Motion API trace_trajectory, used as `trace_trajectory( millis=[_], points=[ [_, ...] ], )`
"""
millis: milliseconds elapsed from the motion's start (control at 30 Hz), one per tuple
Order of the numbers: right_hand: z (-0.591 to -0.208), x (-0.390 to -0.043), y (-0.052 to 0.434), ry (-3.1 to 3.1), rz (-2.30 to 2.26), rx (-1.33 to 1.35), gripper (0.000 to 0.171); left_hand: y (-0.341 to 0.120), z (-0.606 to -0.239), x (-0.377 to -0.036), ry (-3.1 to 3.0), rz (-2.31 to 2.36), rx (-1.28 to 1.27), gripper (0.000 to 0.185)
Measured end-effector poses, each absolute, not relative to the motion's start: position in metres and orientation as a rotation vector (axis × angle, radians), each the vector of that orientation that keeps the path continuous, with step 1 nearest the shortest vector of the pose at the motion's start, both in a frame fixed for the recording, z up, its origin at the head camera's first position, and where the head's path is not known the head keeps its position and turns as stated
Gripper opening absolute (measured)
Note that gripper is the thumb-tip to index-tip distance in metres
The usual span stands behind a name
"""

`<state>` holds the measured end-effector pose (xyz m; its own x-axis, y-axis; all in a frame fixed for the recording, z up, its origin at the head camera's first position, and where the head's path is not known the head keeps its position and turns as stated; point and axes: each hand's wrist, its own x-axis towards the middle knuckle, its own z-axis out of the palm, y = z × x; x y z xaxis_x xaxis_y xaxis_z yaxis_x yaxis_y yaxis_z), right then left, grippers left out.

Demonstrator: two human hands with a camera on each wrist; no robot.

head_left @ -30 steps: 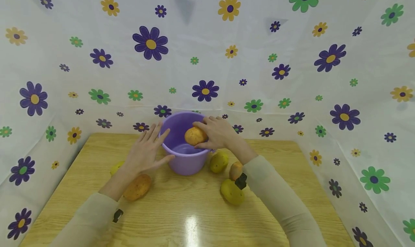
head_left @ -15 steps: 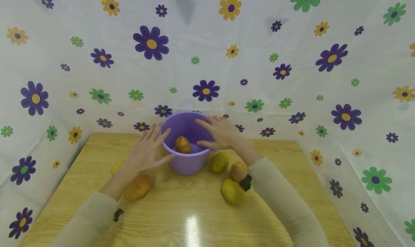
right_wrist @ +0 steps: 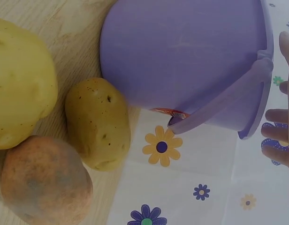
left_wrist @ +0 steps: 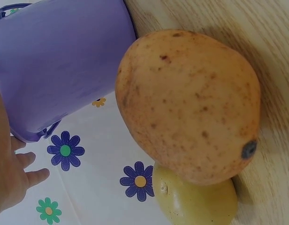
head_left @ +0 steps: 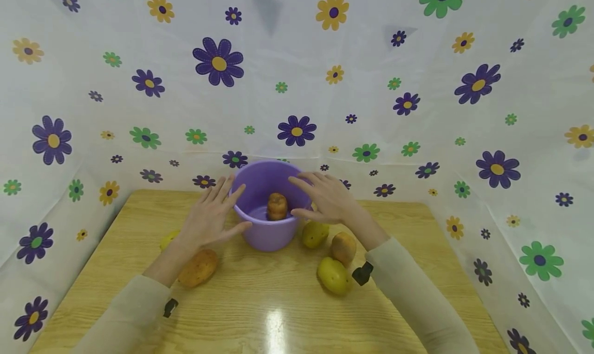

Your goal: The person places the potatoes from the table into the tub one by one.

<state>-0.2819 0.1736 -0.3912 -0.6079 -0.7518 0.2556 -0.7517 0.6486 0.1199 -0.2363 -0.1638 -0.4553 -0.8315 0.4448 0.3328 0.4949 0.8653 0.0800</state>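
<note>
Purple bucket (head_left: 270, 235) stands upright, centre frame; I see it between the left hand (head_left: 208, 217) and right hand (head_left: 328, 198), neither plainly nearer, both spread wide, grasping nothing.

Bucket label: a red sticker (right_wrist: 171, 112) is showing on the right side of the bucket (right_wrist: 182, 56), in the right wrist view.
Sticker place: it is sitting low on the wall, just beside the hanging handle (right_wrist: 224, 98), and is facing the camera at a steep slant.
Sticker print: any lettering is coming out too small and slanted for reading.
Readable words or numbers: none are showing.
</note>
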Motion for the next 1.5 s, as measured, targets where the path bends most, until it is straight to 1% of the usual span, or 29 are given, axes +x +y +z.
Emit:
trace_trajectory(
  millis=[400,633,867,1100,1267,1433,1500],
  points=[
    [-0.394,-0.266,0.192,-2.531,-0.002,1.234,0.086,-0.163,-0.455,-0.236,-2.75,-0.255,-0.704,0.099],
    [-0.396,-0.254,0.202,-2.464,0.035,1.26,0.098,-0.164,-0.457,-0.238,-2.739,-0.254,-0.701,0.1],
    [-0.401,-0.243,0.212,-2.417,0.048,1.28,0.097,-0.164,-0.457,-0.237,-2.74,-0.262,-0.706,0.099],
    [-0.403,-0.231,0.223,-2.431,0.082,1.281,0.092,-0.164,-0.456,-0.238,-2.734,-0.242,-0.709,0.099],
    [-0.407,-0.224,0.231,-2.442,0.079,1.267,0.094,-0.164,-0.457,-0.238,-2.724,-0.253,-0.711,0.099],
    [-0.413,-0.219,0.24,-2.449,0.064,1.264,0.086,-0.164,-0.457,-0.238,-2.721,-0.252,-0.705,0.098],
    [-0.415,-0.216,0.243,-2.454,0.055,1.261,0.086,-0.164,-0.457,-0.238,-2.724,-0.25,-0.703,0.098]
  ],
)
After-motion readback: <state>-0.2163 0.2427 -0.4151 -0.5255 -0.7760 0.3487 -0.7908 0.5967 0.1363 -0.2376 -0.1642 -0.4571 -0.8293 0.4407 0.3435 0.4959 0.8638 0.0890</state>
